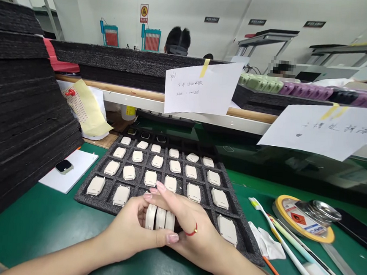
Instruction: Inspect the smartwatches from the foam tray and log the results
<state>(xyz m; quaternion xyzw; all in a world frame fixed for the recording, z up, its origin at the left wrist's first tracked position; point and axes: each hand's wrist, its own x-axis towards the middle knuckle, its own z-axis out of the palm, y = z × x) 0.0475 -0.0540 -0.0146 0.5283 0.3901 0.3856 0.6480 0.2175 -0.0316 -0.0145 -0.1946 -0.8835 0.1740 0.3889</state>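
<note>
A: Nearest the camera, what are the hands doing?

B: Both meet at the front edge of the tray [102, 201]. The left hand [131, 231] and right hand [192, 229] are closed together around a small stack of cases [160, 218], three cream ones standing on edge side by side. The left thumb runs under them, and the right fingers lie over the top. A red ring sits on the right hand.

A: And the tray itself?

B: Black foam, divided into pockets, lying on the green table [43, 224]. Most pockets hold one cream case lying flat, one per pocket. The held cases are over the front row, around the middle. At the far end, a few pockets hold dark-faced pieces instead.

A: What lies to the right?

B: A toothbrush [277, 234] with a white handle, slanting toward the near edge, with thin sticks beside it and a crumpled wipe [266, 241] next to the tray. Just beyond is a round tin [304, 217] with a yellow rim and a metal lid.

A: To the left?

B: A white card [72, 175] with a dark watch [64, 166] on it, beside a tall stack of black foam sheets [16, 116].

A: Further back?

B: A shelf rail with two paper notes [201, 88] taped on, handwriting too small to read. Behind it rows of green and purple parts, and another person's head past the partition.
</note>
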